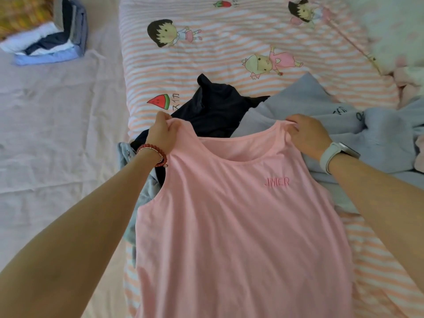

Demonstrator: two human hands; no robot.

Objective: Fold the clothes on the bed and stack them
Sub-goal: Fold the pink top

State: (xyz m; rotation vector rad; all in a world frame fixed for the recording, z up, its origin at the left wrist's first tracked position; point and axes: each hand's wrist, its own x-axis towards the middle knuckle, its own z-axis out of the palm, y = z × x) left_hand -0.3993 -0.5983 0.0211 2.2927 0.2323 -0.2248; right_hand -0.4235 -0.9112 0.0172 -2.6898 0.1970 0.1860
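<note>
Currently at the spread-out step: pink sleeveless top (pixel 241 226) held by both shoulder straps, front side up, lettering visible, body running down the centre toward the lower edge of the frame. Left hand (pixel 160 131) pinching the left strap, fingers curled round the fabric; right hand (pixel 307 136) gripping the right strap likewise. Lying partly over a dark garment (pixel 218 111) and a grey-blue garment (pixel 309 104) at centre, all on the striped cartoon-print quilt (pixel 229 42).

Next move, as judged: lay flat, smooth out, fold the sides inward, then fold in half; requires clear flat space and even strap tension.

No containers in view. Finished stack of folded clothes (pixel 52 42) at upper left, on the plain sheet (pixel 57 122), well apart from the top.
</note>
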